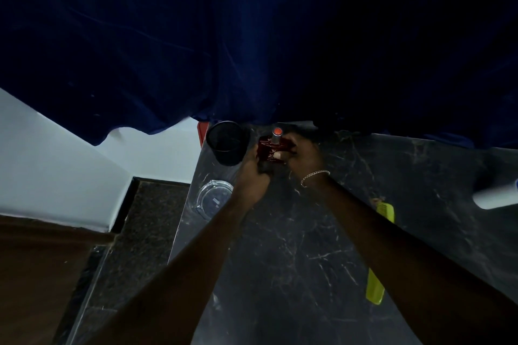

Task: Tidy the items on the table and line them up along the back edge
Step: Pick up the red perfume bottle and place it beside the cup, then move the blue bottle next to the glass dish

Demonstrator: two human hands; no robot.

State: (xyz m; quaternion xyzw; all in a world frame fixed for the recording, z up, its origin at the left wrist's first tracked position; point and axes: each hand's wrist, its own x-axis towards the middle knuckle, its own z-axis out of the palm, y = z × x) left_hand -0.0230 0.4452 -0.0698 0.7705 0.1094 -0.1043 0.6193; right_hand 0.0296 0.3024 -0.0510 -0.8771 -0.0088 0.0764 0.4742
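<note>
A dark red perfume bottle [269, 150] with a red-topped silver cap stands near the back edge of the black marble table [308, 246]. Both hands grip it: my left hand [253, 173] from the left and below, my right hand [304, 155] from the right, a chain bracelet on its wrist. Just left of the bottle, a black mesh cup [228, 143] stands at the back left corner. A clear glass ashtray [214, 199] lies near the left edge. A yellow-green comb [378, 269] lies under my right forearm, partly hidden.
A dark blue curtain [224, 36] hangs over the table's back edge. A white cylinder [496, 194] lies at the far right edge. Something red [201, 133] shows behind the cup. Left of the table are a white wall and dark floor.
</note>
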